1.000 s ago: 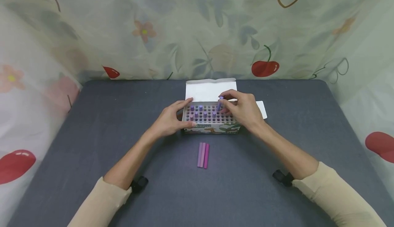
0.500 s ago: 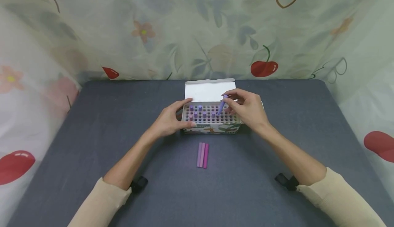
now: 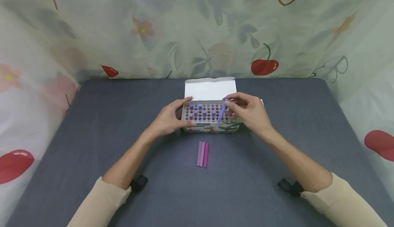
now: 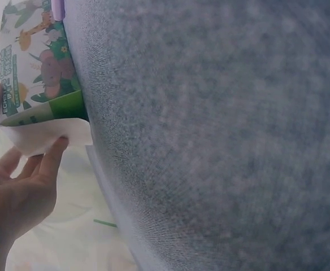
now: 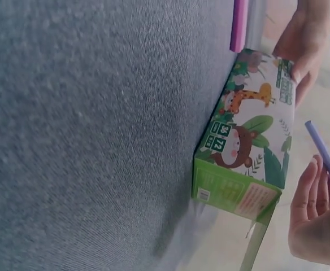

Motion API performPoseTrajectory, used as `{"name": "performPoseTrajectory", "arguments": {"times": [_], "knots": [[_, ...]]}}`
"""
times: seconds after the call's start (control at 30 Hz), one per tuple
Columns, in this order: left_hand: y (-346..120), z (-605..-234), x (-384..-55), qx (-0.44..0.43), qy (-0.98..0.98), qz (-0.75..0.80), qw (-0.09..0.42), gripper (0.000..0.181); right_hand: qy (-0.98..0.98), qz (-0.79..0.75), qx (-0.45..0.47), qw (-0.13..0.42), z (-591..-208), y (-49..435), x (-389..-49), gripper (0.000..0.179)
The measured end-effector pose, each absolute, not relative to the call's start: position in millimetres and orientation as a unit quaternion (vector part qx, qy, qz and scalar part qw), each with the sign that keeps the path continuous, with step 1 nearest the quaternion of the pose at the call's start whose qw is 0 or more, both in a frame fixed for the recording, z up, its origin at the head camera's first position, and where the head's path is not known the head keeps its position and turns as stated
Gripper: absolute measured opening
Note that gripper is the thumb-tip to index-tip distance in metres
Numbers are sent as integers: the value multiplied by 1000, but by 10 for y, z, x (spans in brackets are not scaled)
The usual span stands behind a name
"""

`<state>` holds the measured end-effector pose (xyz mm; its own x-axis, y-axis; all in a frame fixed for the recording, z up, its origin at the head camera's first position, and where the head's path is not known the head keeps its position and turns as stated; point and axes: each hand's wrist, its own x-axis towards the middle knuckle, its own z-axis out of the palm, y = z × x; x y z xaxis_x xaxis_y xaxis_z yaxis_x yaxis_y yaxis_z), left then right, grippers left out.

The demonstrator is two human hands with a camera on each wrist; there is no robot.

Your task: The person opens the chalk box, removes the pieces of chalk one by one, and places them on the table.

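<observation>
A printed cardboard box [image 3: 215, 128] stands on the table with its white lid [image 3: 209, 89] folded back. Several purple sticks [image 3: 204, 113] stand upright in its rows of round holes. My left hand [image 3: 167, 118] grips the box's left end, thumb at the front edge and a finger at the back. In the left wrist view, fingertips touch a white side flap [image 4: 43, 135]. My right hand [image 3: 251, 113] pinches a slim purple stick [image 3: 221, 114] by its upper end, tilted above the holes. In the right wrist view, this stick [image 5: 318, 148] is apart from the box.
Three slim sticks [image 3: 202, 154], mauve, pink and magenta, lie side by side in front of the box on the dark grey table [image 3: 197, 196]. A patterned curtain [image 3: 184, 32] hangs behind the table and along both sides.
The right hand has drawn back slightly rightward with the purple stick. The stick, nearly upright in a hole a second ago, is now tilted with its lower end nearer the front edge. The left hand stays put.
</observation>
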<state>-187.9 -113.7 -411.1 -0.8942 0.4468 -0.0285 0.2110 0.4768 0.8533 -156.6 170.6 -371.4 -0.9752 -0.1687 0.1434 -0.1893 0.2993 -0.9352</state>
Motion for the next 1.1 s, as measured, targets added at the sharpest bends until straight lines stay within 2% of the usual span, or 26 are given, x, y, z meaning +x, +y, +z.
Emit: {"name": "performPoseTrajectory", "arguments": {"times": [0.53, 1.1], "knots": [[-1130, -4101, -1881, 196, 860, 455, 122, 86, -767, 629, 96, -87, -3884, 1627, -1313, 26], [-1137, -4110, -1873, 199, 856, 462, 119, 86, -756, 635, 80, -136, -4039, 1526, -1148, 27]]}}
